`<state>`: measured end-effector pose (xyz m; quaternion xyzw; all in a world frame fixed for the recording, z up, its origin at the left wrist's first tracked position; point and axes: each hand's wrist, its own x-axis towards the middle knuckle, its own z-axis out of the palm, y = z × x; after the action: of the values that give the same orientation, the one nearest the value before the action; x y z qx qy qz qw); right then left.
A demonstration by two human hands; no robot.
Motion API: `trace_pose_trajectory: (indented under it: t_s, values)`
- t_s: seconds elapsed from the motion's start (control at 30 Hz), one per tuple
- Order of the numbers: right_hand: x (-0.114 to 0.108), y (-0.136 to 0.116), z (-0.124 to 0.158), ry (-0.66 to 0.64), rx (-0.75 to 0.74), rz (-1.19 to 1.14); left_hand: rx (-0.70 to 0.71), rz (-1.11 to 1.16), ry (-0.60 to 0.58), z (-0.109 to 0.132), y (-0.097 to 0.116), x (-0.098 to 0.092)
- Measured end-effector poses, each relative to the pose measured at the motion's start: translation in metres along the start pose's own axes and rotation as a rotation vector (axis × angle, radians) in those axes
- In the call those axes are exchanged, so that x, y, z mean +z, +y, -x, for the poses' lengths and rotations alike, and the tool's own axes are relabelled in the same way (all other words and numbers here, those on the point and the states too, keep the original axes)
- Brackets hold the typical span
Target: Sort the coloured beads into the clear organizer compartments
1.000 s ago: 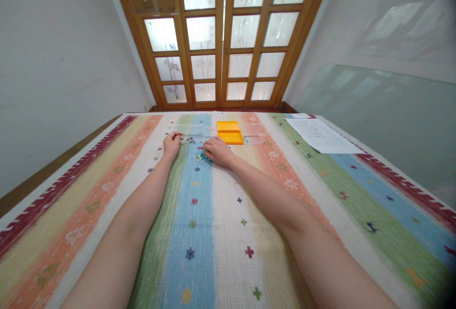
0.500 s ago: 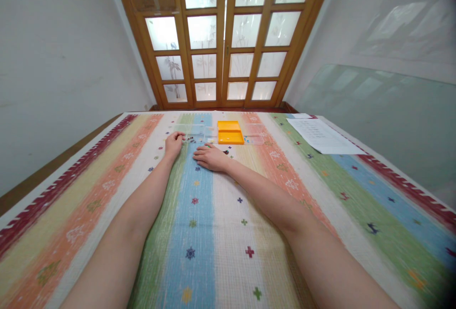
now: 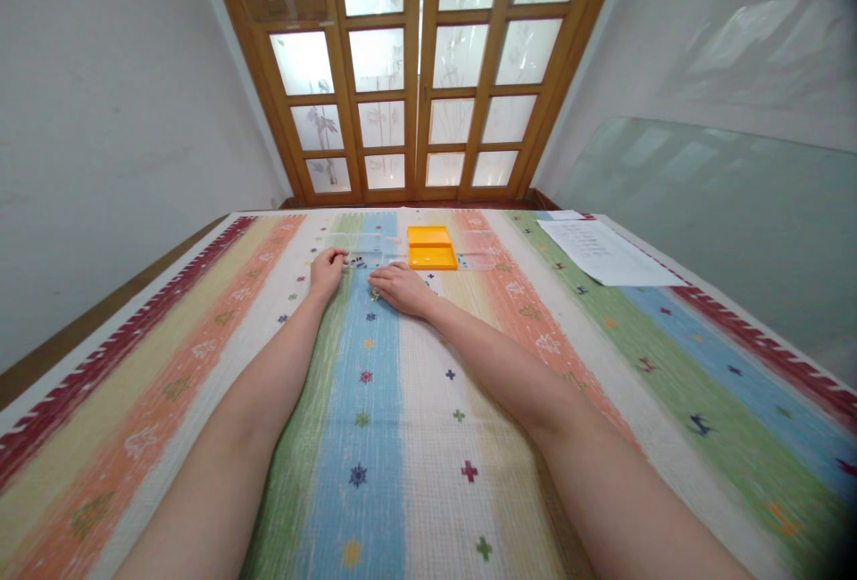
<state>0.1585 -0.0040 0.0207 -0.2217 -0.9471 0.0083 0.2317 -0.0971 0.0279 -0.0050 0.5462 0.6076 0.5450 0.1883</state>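
My left hand (image 3: 327, 271) is closed, with its bent fingers at the left edge of a clear plastic box (image 3: 375, 242). Several tiny dark pieces (image 3: 357, 261) lie in the near part of that box. Right of it, my right hand (image 3: 405, 290) rests low over the cloth, palm down, fingers stretched out to the left. A few small pieces (image 3: 375, 295) show on the blue stripe beside its fingertips; whatever lies under the palm is hidden. Just beyond the right hand stands an open yellow case (image 3: 432, 257) with a few tiny pale bits in it.
Beside the yellow case lies another clear tray (image 3: 477, 264) with small blue bits. White printed paper sheets (image 3: 606, 254) are at the back right. A striped tablecloth (image 3: 428, 473) covers the table. Behind the table is a wooden door (image 3: 413, 98) with glass panes.
My right hand has shifted slightly right and away from me, uncovering small pieces near its fingertips. My left hand has stayed in place at the clear box.
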Motion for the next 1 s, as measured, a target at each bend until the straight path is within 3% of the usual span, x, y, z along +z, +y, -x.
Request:
trace_pose_trajectory:
  t_s: [0.4,0.57,0.8,1.0]
  values:
    - [-0.002,0.032,0.005,0.344,0.434,-0.009,0.005,0.007,-0.012,0.001,0.001,0.0]
    - [-0.009,0.045,0.009,0.466,0.547,0.009,0.003,0.005,-0.02,0.002,0.001,0.0]
    - [-0.009,0.059,0.014,0.508,0.662,-0.008,0.012,-0.015,-0.028,0.0,-0.002,0.001]
    - [-0.003,0.06,0.015,0.487,0.67,-0.002,0.027,-0.036,-0.049,0.002,0.001,0.0]
